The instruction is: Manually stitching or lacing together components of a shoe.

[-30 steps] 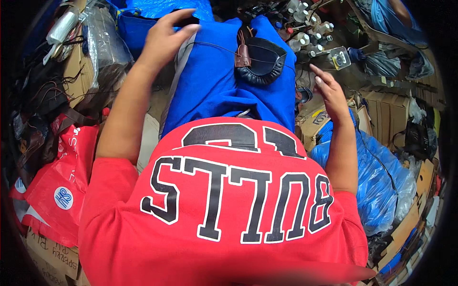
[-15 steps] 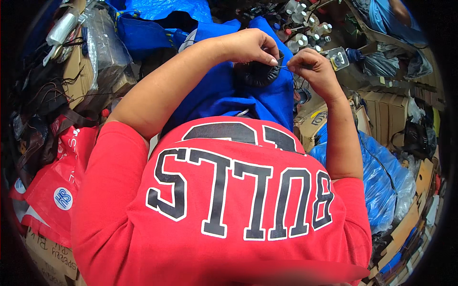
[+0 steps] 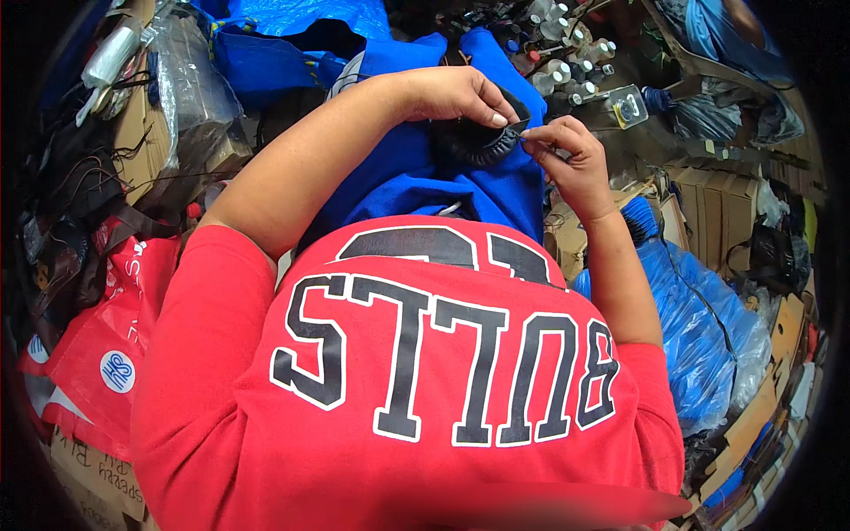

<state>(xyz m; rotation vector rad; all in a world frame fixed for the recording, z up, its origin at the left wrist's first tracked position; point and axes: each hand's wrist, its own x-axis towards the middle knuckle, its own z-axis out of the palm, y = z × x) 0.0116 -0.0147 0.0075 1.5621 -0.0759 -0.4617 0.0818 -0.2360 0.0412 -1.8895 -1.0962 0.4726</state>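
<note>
On my lap, over blue cloth (image 3: 416,190), lies a black shoe upper (image 3: 485,152) with a puckered, pleated edge. My left hand (image 3: 469,96) is closed on its far side, thumb along the top and fingers curled under. At the upper's right edge is my right hand (image 3: 574,157), thumb and forefinger pinched together on what looks like a thin thread. Its fingertips almost meet the left thumb. Whether a needle is also in the pinch is too small to tell. Part of the upper is hidden behind the left hand.
Several capped bottles (image 3: 558,71) stand beyond my hands, with a clear bottle (image 3: 624,108) lying right of them. A blue plastic-wrapped bundle (image 3: 708,327) and cardboard boxes (image 3: 708,208) are at the right. At the left sits a red bag (image 3: 106,345). Another person's blue clothing (image 3: 722,40) shows top right.
My right hand has shifted slightly down and left, closer to the upper's edge. The thread stretched between the hands earlier is now barely visible. The left hand has dropped a little.
</note>
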